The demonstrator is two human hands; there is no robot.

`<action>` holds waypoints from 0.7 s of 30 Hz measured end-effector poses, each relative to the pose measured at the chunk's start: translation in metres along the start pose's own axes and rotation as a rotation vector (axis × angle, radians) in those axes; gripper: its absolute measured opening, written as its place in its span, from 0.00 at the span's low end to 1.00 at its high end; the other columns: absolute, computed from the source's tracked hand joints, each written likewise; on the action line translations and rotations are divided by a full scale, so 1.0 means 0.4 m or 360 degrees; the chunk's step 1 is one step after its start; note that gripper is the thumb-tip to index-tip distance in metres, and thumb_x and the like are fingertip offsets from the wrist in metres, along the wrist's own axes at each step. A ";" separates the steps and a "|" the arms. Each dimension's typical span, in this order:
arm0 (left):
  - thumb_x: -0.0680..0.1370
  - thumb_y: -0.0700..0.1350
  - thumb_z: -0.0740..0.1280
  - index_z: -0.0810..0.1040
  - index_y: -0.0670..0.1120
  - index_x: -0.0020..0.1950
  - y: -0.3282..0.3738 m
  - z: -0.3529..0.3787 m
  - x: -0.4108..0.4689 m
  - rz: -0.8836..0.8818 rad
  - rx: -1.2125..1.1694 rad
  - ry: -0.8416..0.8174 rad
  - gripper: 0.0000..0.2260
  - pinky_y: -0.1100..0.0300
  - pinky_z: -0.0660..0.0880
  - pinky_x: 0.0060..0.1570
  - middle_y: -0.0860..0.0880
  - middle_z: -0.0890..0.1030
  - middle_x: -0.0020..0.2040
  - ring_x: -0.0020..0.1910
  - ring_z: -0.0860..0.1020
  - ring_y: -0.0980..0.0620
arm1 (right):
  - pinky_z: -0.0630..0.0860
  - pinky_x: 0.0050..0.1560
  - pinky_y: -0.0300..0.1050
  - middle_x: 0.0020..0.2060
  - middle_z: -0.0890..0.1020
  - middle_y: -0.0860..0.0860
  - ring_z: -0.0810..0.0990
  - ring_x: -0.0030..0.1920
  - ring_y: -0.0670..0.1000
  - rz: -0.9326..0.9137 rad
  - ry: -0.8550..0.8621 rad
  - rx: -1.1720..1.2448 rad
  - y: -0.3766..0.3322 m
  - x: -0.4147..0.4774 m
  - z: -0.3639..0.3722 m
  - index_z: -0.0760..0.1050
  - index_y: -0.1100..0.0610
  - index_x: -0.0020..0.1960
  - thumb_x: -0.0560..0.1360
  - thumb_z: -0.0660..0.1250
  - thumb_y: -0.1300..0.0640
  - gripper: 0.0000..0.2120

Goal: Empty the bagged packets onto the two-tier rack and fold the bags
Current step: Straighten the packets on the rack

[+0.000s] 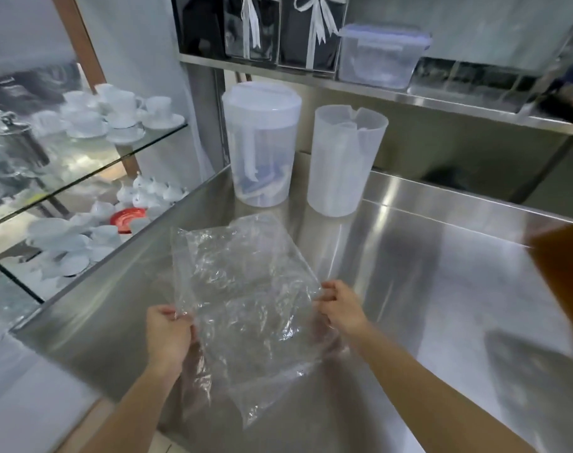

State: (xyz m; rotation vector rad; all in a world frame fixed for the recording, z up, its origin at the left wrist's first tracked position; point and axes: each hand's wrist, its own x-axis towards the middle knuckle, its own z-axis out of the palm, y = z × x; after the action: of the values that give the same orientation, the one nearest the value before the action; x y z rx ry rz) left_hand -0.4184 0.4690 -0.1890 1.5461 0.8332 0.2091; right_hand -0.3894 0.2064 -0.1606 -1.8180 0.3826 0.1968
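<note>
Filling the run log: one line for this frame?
stage: bag folding | left hand: grips bag left edge | right hand: grips right edge | bag: empty, spread over steel counter

Both bare forearms reach forward and slightly inward from the bottom of the view. The left hand [169, 335] is closed, fingers [180, 317] pinched together at its inner side. The right hand [342, 307] is likewise closed, knuckles up, fingers curled inward toward the left.
</note>
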 end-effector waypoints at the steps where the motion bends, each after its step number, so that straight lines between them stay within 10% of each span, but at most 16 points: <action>1: 0.72 0.30 0.63 0.67 0.41 0.50 -0.006 -0.004 -0.003 0.0000 -0.0003 0.0006 0.11 0.57 0.70 0.28 0.41 0.74 0.33 0.28 0.72 0.47 | 0.73 0.36 0.39 0.32 0.74 0.47 0.73 0.34 0.48 -0.0026 0.0021 -0.0070 0.002 0.005 0.005 0.72 0.61 0.54 0.71 0.60 0.74 0.15; 4: 0.72 0.30 0.62 0.69 0.34 0.55 -0.014 -0.013 -0.008 -0.0024 0.0048 0.0006 0.12 0.58 0.70 0.25 0.38 0.75 0.38 0.29 0.72 0.47 | 0.74 0.40 0.45 0.34 0.76 0.49 0.75 0.39 0.51 -0.0114 0.0108 -0.0307 -0.005 0.013 0.008 0.74 0.62 0.54 0.70 0.58 0.73 0.16; 9: 0.72 0.30 0.63 0.66 0.43 0.52 0.018 -0.042 -0.054 0.0102 -0.0246 0.0303 0.14 0.69 0.69 0.18 0.46 0.72 0.36 0.29 0.70 0.50 | 0.69 0.33 0.25 0.31 0.74 0.42 0.73 0.33 0.43 -0.0418 0.0079 -0.0463 -0.052 0.037 0.021 0.78 0.59 0.52 0.72 0.63 0.68 0.12; 14: 0.74 0.32 0.64 0.70 0.45 0.41 -0.036 -0.032 -0.139 0.0116 -0.0212 0.0286 0.08 0.62 0.73 0.26 0.48 0.72 0.33 0.27 0.73 0.54 | 0.74 0.53 0.49 0.39 0.77 0.47 0.76 0.45 0.52 -0.0495 0.0033 -0.0593 -0.092 0.071 0.047 0.77 0.57 0.55 0.74 0.61 0.66 0.13; 21: 0.73 0.33 0.65 0.69 0.46 0.44 -0.052 -0.033 -0.103 -0.0066 -0.0041 0.0106 0.09 0.54 0.76 0.32 0.43 0.75 0.42 0.33 0.75 0.48 | 0.73 0.58 0.48 0.58 0.79 0.55 0.77 0.57 0.57 -0.0344 -0.0055 -0.1092 -0.063 0.088 0.052 0.72 0.55 0.63 0.73 0.62 0.61 0.18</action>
State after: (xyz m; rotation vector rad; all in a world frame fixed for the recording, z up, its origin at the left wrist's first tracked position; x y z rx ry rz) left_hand -0.4637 0.4528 -0.1918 1.5032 0.9110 0.2411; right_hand -0.3462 0.2267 -0.1552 -2.5091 0.0867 0.2247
